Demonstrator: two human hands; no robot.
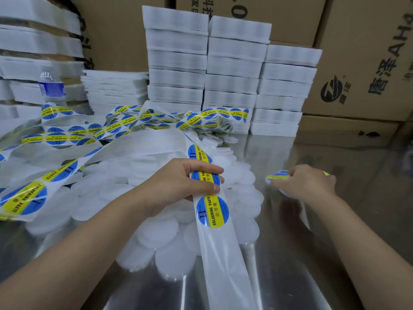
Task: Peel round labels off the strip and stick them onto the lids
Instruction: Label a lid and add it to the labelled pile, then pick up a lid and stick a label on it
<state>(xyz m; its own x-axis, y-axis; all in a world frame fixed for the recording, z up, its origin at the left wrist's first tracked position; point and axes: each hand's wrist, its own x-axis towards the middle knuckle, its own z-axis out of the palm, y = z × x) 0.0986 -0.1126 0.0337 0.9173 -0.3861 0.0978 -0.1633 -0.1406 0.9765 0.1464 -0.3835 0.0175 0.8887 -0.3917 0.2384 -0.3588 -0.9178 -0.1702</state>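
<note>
Cool, even light falls from above. The steel table point(290, 253) throws streaky glare and soft reflections. The right hand point(306, 182) is motion-blurred, and the frame edges bow with wide-angle distortion.

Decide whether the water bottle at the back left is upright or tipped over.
Upright: the water bottle stands with its shoulder above its blue band; its base is hidden behind the label strip.
</note>
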